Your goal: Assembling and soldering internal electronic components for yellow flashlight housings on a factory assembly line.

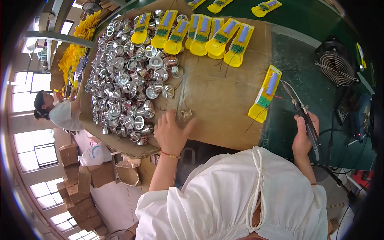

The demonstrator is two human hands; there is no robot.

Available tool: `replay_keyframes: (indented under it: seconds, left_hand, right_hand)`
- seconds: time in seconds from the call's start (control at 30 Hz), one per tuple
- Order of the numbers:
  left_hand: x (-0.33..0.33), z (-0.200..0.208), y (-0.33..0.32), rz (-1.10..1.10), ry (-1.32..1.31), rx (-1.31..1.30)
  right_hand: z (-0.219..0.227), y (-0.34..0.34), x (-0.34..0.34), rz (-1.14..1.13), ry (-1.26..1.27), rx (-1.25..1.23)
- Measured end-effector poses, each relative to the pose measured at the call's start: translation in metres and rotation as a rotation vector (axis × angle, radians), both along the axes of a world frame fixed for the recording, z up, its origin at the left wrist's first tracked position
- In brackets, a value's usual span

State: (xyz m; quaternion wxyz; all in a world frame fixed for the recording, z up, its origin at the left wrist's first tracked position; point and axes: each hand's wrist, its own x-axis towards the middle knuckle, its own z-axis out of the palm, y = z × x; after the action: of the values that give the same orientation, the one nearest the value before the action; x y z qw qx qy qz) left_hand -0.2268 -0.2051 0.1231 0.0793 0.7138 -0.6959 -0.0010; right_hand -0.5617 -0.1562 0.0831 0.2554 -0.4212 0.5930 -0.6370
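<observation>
Holding a soldering iron in the right hand, with the tip near one yellow casing — and having the left hand over the cardboard, just beside a heap of silvery reflector cups.

About eight cases are lying bunched at twelve o'clock, three beyond, two singly near two; one iron is showing at three, one fan at two; uncountable reflectors are filling ten.
</observation>
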Motion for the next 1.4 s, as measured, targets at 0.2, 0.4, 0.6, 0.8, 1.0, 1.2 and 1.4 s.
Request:
replay_keyframes:
  seconds: [0.2, 0.4, 0.6, 0.8, 1.0, 1.2, 1.4]
  left_hand:
    - [-0.024, -0.026, -0.046, -0.107, 0.061, -0.344]
    - [-0.039, -0.022, -0.051, -0.175, 0.659, 0.033]
    - [-0.1, -0.021, -0.045, -0.308, 0.918, 0.265]
    - [-0.112, -0.022, -0.043, -0.313, 0.972, 0.215]
    - [-0.109, -0.026, -0.049, -0.354, 0.979, 0.294]
    - [-0.117, -0.027, -0.049, -0.394, 0.926, 0.312]
    - [-0.116, -0.03, -0.054, -0.428, 0.936, 0.323]
  right_hand:
    - [0.006, -0.031, 0.033, 0.187, 0.058, 0.086]
    - [-0.005, -0.039, 0.036, 0.189, -0.107, 0.014]
    - [0.003, -0.065, 0.06, 0.327, -0.116, -0.064]
    - [0.0, -0.048, 0.038, 0.252, -0.146, 0.028]
    - [0.008, -0.003, 0.009, 0.276, 0.019, -0.101]
    - [0.008, 0.005, 0.006, 0.347, 0.163, -0.084]
    - [0.011, 0.002, 0.014, 0.331, 0.095, 0.007]
